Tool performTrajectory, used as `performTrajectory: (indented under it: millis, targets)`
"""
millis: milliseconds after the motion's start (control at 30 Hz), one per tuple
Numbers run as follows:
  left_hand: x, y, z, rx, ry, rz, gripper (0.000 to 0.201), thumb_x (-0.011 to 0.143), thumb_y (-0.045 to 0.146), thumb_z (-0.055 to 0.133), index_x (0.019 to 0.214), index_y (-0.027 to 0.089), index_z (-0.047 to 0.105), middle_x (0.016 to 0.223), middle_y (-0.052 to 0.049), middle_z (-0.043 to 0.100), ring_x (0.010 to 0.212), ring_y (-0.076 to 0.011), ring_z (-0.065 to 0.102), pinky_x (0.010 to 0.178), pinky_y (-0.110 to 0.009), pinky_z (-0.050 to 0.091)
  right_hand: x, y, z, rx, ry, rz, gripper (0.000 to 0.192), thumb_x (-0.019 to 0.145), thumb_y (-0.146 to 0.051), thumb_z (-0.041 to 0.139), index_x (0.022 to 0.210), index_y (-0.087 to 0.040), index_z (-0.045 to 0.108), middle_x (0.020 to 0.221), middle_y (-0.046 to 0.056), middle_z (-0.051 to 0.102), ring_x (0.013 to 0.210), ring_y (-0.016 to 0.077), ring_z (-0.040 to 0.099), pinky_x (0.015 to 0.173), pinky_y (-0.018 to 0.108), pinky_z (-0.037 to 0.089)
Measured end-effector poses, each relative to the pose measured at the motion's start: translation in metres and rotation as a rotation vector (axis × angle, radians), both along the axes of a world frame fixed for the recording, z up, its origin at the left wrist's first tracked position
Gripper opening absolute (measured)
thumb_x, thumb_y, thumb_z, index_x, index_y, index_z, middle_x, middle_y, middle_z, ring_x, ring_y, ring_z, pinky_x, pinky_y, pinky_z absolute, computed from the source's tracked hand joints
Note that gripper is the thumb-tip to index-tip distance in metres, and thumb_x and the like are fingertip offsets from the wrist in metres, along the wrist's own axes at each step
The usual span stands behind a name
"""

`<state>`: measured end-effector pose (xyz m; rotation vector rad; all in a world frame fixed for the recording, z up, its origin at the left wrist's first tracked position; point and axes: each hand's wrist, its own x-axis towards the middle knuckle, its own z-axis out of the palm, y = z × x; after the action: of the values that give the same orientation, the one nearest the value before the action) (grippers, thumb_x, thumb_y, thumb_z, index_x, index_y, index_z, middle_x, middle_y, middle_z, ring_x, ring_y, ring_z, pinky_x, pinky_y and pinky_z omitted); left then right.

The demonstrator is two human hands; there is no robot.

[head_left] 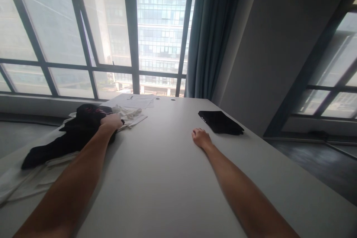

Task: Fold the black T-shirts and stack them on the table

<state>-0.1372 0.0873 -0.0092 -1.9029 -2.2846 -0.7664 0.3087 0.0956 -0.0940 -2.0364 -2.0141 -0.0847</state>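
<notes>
We see no container on the table [167, 178], only a loose heap of clothes near its left edge: a black garment [69, 137] lying over white cloth [131, 114]. Our left hand [111, 122] reaches out with the arm straight and is closed on the black garment at the top of the heap. Our right hand [201, 137] lies palm down on the bare tabletop, fingers loosely curled, holding nothing, just beside a folded black cloth [221, 122] near the right edge. Papers [134, 101] lie at the far edge.

Single head view, looking forward and slightly down across table [167, 178] toward windows [83, 37], arm's-reach close
</notes>
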Motion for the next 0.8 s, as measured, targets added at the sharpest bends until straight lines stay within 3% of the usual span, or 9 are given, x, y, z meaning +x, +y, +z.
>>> performTrajectory:
  millis: [67,133,200,300,400,467,533,700,800]
  targets:
    - [0.027,0.002,0.013,0.095,-0.03,-0.009,0.017,0.078,0.026,0.064,0.089,0.013,0.066,0.1,-0.018,0.07,0.099,-0.0363,0.064,0.087,-0.049,0.048,-0.003,-0.003,0.004,0.01,-0.026,0.015,0.037,0.099,-0.03,0.038,0.123,-0.018,0.064,0.133,0.013,0.061,0.12,0.0268,0.055,0.099,0.038,0.039]
    - [0.064,0.0,0.024,0.312,-0.188,-0.209,0.018,0.083,0.024,0.056,0.096,0.016,0.067,0.099,-0.011,0.072,0.096,-0.0286,0.066,0.087,-0.04,0.05,-0.011,-0.007,0.008,0.053,-0.059,0.087,0.039,0.097,-0.026,0.042,0.129,-0.017,0.06,0.133,0.014,0.062,0.12,0.0271,0.055,0.102,0.039,0.037]
    - [0.103,-0.007,0.027,0.38,-0.381,-0.486,0.021,0.086,0.028,0.054,0.097,0.016,0.066,0.095,-0.007,0.073,0.091,-0.0236,0.067,0.084,-0.035,0.053,-0.025,-0.014,0.011,0.119,-0.049,0.226,0.046,0.093,-0.027,0.05,0.137,-0.014,0.054,0.134,0.016,0.061,0.121,0.0283,0.055,0.105,0.041,0.035]
    - [0.146,-0.02,0.02,0.214,-0.474,-0.883,0.031,0.088,0.028,0.052,0.113,0.016,0.065,0.104,-0.007,0.073,0.096,-0.0219,0.068,0.088,-0.035,0.054,-0.055,-0.025,0.011,0.193,0.136,0.493,0.065,0.084,-0.037,0.065,0.142,-0.015,0.048,0.134,0.015,0.06,0.118,0.0282,0.056,0.101,0.039,0.042]
    - [0.155,-0.026,0.011,0.016,-0.256,-1.053,0.047,0.084,0.029,0.062,0.131,0.019,0.058,0.124,-0.009,0.068,0.114,-0.0244,0.063,0.101,-0.038,0.048,-0.082,-0.031,0.007,0.177,0.378,0.655,0.039,0.082,-0.031,0.062,0.119,-0.019,0.065,0.113,0.006,0.071,0.098,0.0236,0.063,0.081,0.03,0.048]
    - [0.144,-0.026,0.008,-0.063,-0.084,-1.036,0.057,0.082,0.032,0.067,0.137,0.021,0.054,0.135,-0.01,0.063,0.123,-0.0264,0.058,0.107,-0.039,0.043,-0.091,-0.029,0.004,0.174,0.481,0.633,0.021,0.083,-0.025,0.054,0.093,-0.016,0.071,0.088,0.003,0.073,0.08,0.0201,0.062,0.068,0.025,0.045]
    - [0.127,-0.022,0.007,-0.15,0.041,-0.947,0.062,0.081,0.039,0.069,0.138,0.021,0.053,0.142,-0.011,0.057,0.129,-0.0289,0.054,0.11,-0.04,0.04,-0.091,-0.023,0.004,0.214,0.531,0.548,0.021,0.082,-0.022,0.049,0.075,-0.014,0.067,0.07,0.003,0.068,0.068,0.0168,0.057,0.061,0.024,0.039]
    - [0.09,-0.013,0.006,-0.476,0.173,-0.542,0.084,0.067,0.06,0.076,0.136,0.017,0.057,0.137,-0.019,0.06,0.121,-0.0384,0.059,0.098,-0.043,0.048,-0.064,-0.007,0.01,0.32,0.562,0.327,0.033,0.089,-0.035,0.044,0.071,-0.016,0.064,0.065,0.004,0.065,0.061,0.0147,0.052,0.057,0.024,0.034]
    - [0.079,-0.013,0.004,-0.532,0.193,-0.487,0.08,0.059,0.057,0.081,0.127,0.017,0.065,0.126,-0.017,0.068,0.112,-0.037,0.065,0.09,-0.037,0.051,-0.036,0.002,0.013,0.358,0.56,0.065,0.037,0.091,-0.039,0.041,0.073,-0.018,0.066,0.07,0.007,0.067,0.065,0.0181,0.056,0.059,0.026,0.035]
